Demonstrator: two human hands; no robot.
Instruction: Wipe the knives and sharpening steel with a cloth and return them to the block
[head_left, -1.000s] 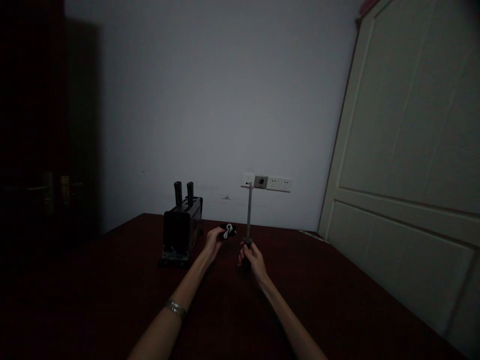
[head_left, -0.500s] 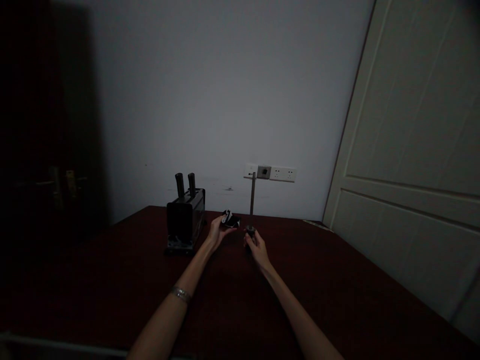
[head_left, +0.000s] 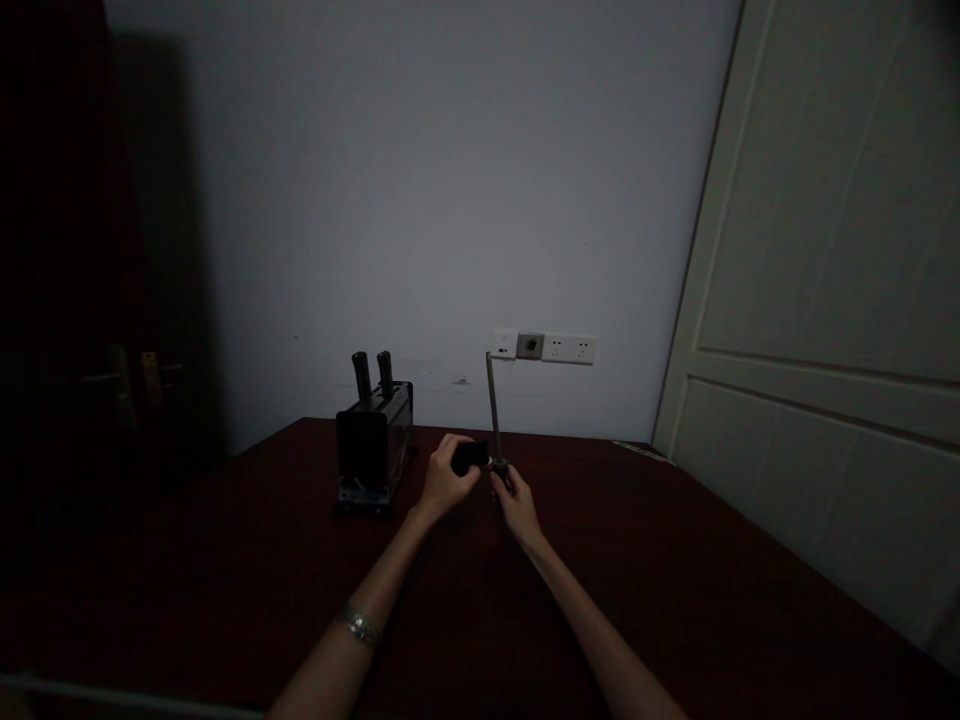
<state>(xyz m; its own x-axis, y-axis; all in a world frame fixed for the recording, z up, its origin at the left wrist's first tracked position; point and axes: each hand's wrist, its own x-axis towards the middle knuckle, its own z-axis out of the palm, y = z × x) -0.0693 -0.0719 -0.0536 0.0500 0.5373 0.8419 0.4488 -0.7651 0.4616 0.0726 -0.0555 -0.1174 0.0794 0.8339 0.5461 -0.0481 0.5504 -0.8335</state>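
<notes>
My right hand is closed around the dark handle of a knife. Its long, narrow grey blade points up, leaning slightly left; it looks nearly edge-on. Close beside it, my left hand pinches a dark cloth between thumb and fingers. The cloth's right edge is near the base of the blade, and I cannot tell whether they touch. To the left of my hands stands a black knife block with two dark handles sticking up from its top.
A dark red-brown table lies under my arms and runs back to a pale wall. Sockets and a switch are set low in the wall. A pale panelled door borders the right side. Dim light hides detail at left.
My left hand has turned over and brought the cloth right, close to the knife's base. The blade has tilted from upright to leaning left. The knife block stays in place.
</notes>
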